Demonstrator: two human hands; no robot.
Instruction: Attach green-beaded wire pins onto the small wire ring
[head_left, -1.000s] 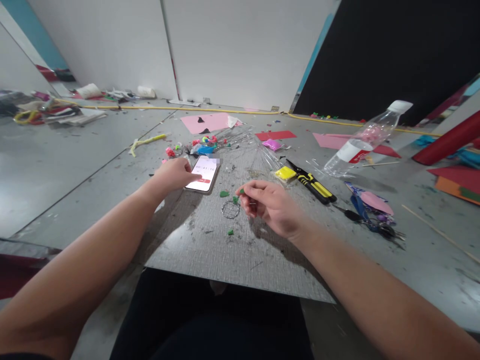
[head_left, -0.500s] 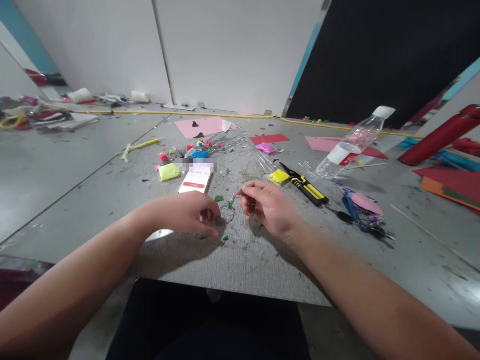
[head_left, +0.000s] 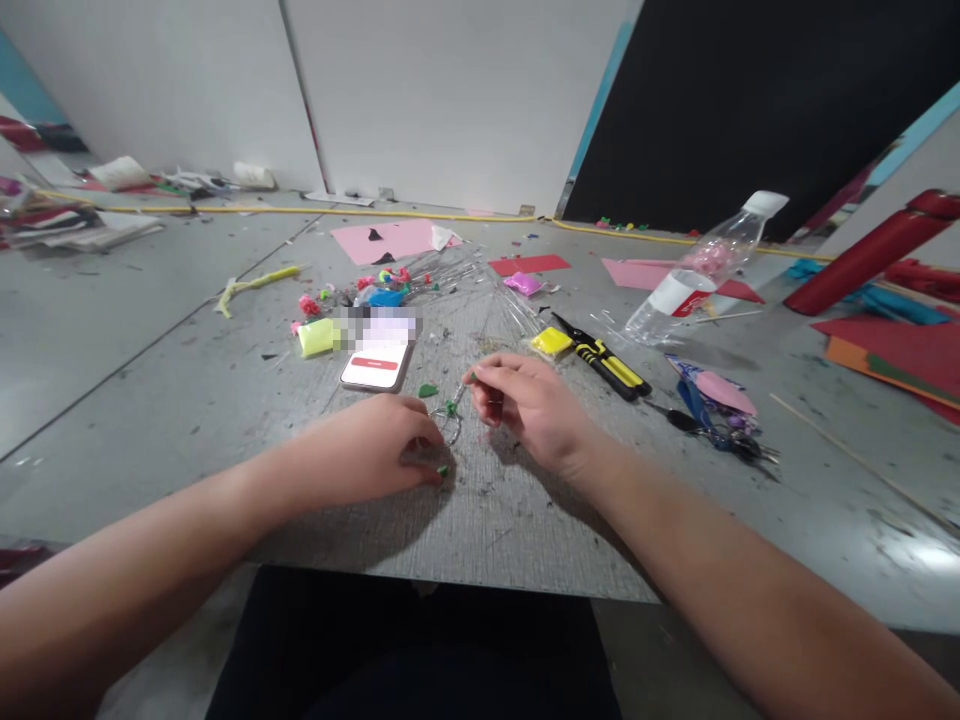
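Observation:
My right hand point(head_left: 525, 405) pinches a thin silvery wire with a bit of green clay on its end, between thumb and forefinger. The wire runs down to a twisted wire loop point(head_left: 455, 430) on the table, with a green lump point(head_left: 451, 408) where they meet. My left hand point(head_left: 382, 440) rests palm down left of the loop, its thumb and fingers apart. Its thumb tip is at a small green clay piece point(head_left: 443, 471); whether it presses on it I cannot tell. Just beyond the loop lies a flat green leaf-shaped piece point(head_left: 427, 390).
A phone point(head_left: 375, 365) lies beyond my left hand, beside a pale yellow packet point(head_left: 318, 338). Yellow-black pliers point(head_left: 611, 370) and a yellow packet point(head_left: 551, 343) lie beyond my right hand. Farther right are a plastic bottle point(head_left: 679, 295), keys point(head_left: 742, 445) and a red flask point(head_left: 874, 255).
My left thumb has come to the small green piece near the table's front, with the hand slightly lower. My right hand keeps its pinch. The whole view has shifted a little.

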